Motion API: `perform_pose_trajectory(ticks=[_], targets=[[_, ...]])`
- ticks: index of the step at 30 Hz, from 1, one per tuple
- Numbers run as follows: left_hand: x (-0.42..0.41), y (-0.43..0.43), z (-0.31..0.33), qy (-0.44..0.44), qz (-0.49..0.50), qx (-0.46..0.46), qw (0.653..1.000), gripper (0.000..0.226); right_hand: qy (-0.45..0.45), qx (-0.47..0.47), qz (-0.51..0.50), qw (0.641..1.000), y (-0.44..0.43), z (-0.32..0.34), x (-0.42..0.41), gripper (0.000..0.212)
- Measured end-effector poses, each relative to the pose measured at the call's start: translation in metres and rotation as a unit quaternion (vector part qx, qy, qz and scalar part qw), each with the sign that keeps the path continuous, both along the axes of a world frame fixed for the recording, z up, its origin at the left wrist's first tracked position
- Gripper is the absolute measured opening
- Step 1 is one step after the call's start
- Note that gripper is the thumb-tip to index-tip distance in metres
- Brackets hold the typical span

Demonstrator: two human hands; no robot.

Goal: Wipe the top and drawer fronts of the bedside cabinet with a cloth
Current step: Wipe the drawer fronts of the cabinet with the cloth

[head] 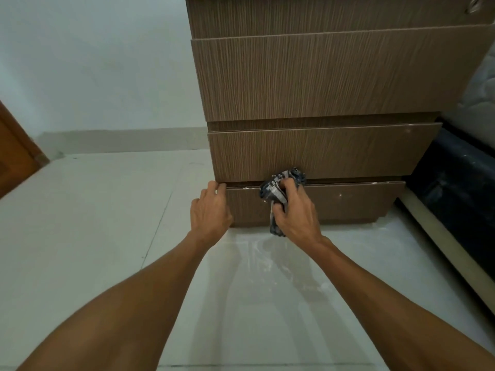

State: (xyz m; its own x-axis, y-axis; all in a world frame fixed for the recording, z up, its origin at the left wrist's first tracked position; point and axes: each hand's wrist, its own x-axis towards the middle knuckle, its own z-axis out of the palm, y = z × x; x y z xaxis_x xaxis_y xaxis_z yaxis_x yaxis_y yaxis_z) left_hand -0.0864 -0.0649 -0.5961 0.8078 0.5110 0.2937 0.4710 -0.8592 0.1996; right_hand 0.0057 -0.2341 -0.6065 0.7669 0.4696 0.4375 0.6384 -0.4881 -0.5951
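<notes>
Right hand grips the cloth against the bottom drawer front (1 of 3); left hand curls on its corner.

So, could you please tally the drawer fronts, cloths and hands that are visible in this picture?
Drawer fronts: 4
Cloth: 1, held in the right hand
Hands: 2, with the left hand gripping the bottom drawer front
Total: 7
</notes>
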Motion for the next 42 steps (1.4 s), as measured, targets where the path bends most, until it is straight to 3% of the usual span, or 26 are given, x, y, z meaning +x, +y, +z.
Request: perform_pose_trajectory(ticks=[5,12,21,27,31,35,42], targets=[[0.001,0.004,0.002,0.023,-0.001,0.005,1.000,0.053,-0.017,-0.013,-0.006,1.000,0.015,0.005,-0.008,0.033],[-0.008,-0.001,0.005,-0.002,-0.004,0.015,1.000,0.035,-0.052,-0.026,-0.032,0.998,0.016,0.021,-0.017,0.032],[-0.019,-0.011,0.004,0.005,0.001,0.033,0.999,0.025,-0.181,-0.173,0.036,0.968,0.047,0.005,-0.031,0.044],[-0.018,-0.016,0.008,0.026,0.011,0.044,0.999,0.035,-0.236,-0.229,0.028,0.944,0.034,-0.013,-0.015,0.056],[-0.013,-0.027,0.005,0.034,-0.023,0.101,0.994,0.045,-0.249,-0.243,0.011,0.937,0.009,-0.016,-0.001,0.069],[-0.006,-0.041,-0.003,0.038,-0.045,0.116,0.992,0.062,-0.262,-0.256,-0.019,0.930,-0.027,-0.019,0.019,0.064],[0.000,-0.048,-0.007,0.035,-0.025,0.098,0.994,0.062,-0.219,-0.289,-0.077,0.929,-0.104,-0.017,0.057,0.063]])
